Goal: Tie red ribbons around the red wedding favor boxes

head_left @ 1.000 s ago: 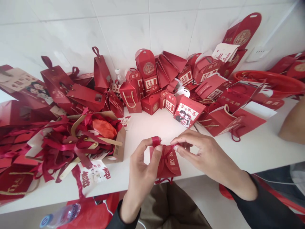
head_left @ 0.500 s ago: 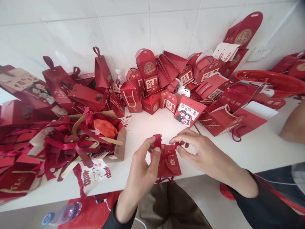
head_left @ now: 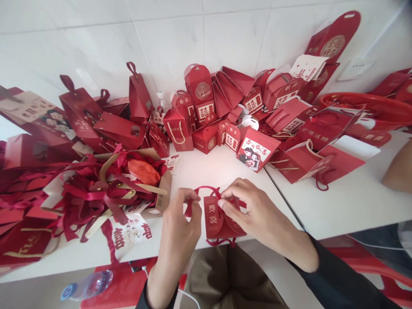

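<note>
A small red paper gift box (head_left: 215, 223) with gold characters and rounded flaps lies near the table's front edge. Dark red twisted cord (head_left: 222, 243) shows along its near side. Red ribbon (head_left: 206, 187) arches above the box between my hands. Left of the box, my left hand (head_left: 185, 223) is closed, pinching one end of the ribbon between thumb and fingertips. My right hand (head_left: 247, 206) is over the box's right part, its thumb and fingertips pinched on the ribbon at the box's top. Its fingers hide part of the flaps and any knot there.
A cardboard box (head_left: 165, 189) piled with red ribbons and straps stands at left, a printed card (head_left: 133, 234) before it. Red gift boxes (head_left: 203, 111) line the wall. A red basin (head_left: 367, 105) stands far right; a plastic bottle (head_left: 86, 285) lies below the table. Another person's arm (head_left: 397, 169) shows at right.
My left hand has moved left, drawing the ribbon out from the box. My right hand has shifted left onto the box's top. The left flap's lettering is now uncovered.
</note>
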A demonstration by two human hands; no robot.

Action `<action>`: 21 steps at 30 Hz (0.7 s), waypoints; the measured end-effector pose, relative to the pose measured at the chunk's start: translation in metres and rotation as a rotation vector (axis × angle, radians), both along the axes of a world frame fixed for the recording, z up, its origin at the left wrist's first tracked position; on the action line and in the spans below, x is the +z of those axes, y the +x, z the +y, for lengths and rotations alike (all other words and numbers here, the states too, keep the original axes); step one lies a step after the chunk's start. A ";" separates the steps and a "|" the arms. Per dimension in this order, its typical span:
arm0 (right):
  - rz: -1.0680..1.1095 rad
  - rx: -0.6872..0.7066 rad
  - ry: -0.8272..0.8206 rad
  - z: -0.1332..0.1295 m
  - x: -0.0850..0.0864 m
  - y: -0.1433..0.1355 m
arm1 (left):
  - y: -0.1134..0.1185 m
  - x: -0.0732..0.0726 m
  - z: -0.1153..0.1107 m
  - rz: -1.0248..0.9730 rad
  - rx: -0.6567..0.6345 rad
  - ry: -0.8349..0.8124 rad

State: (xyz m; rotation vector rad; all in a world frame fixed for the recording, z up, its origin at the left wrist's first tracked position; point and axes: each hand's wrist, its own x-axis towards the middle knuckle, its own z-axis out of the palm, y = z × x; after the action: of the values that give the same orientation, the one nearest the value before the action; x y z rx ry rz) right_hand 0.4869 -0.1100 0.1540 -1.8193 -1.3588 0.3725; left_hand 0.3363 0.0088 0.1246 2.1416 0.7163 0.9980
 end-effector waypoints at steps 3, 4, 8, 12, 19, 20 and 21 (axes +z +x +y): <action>-0.048 0.031 0.016 -0.002 0.000 0.000 | -0.003 -0.006 -0.002 0.043 0.004 0.008; -0.066 0.041 0.022 -0.002 0.000 -0.001 | -0.003 -0.006 -0.004 0.061 -0.048 0.024; -0.087 0.054 0.047 -0.001 0.002 -0.001 | 0.004 0.002 -0.013 0.171 -0.223 0.011; -0.053 0.050 0.020 -0.005 0.003 0.010 | 0.012 -0.001 -0.017 0.154 -0.164 -0.101; -0.191 0.030 -0.155 -0.017 -0.014 0.032 | 0.012 -0.017 -0.016 0.046 -0.120 -0.213; -0.202 0.025 -0.144 -0.018 -0.015 0.032 | 0.012 -0.017 -0.015 0.036 -0.125 -0.226; -0.207 0.020 -0.122 -0.018 -0.016 0.032 | 0.013 -0.017 -0.015 0.026 -0.131 -0.234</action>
State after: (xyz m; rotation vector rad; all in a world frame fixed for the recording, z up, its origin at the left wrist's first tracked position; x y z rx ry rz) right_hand 0.5188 -0.1277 0.1382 -1.9898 -1.5248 0.2892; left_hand 0.3491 -0.0060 0.1074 1.9727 0.6614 0.7784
